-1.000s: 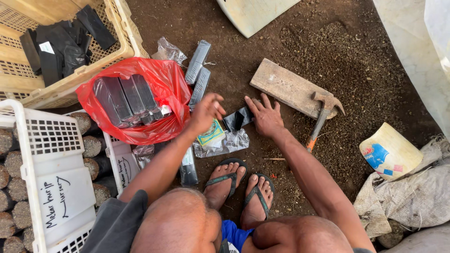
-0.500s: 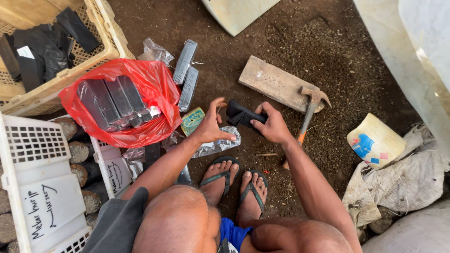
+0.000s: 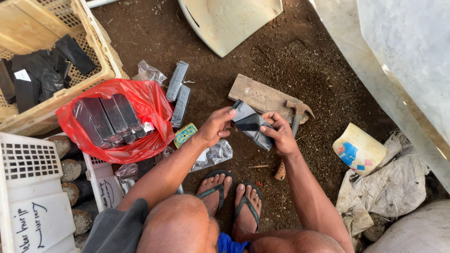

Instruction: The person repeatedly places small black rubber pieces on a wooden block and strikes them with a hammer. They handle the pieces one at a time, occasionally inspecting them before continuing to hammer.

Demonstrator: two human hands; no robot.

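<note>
We hold a small black plastic bag [image 3: 251, 125] pinched between both hands, our left hand [image 3: 216, 125] gripping its upper corner, our right hand [image 3: 280, 133] clamped on its lower edge. The thin film could tear if we pull apart unevenly. Just beyond our right hand lie a hammer [image 3: 296, 112] and a wooden board [image 3: 258, 96]; left of our left hand sits a red bag [image 3: 150, 100] of black bundles.

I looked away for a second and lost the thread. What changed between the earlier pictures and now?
Both hands came up off the ground: the left hand and right hand took hold of a black plastic bag and now pull it open between them. The hammer, wooden board and red bag of black packs stayed put.
</note>
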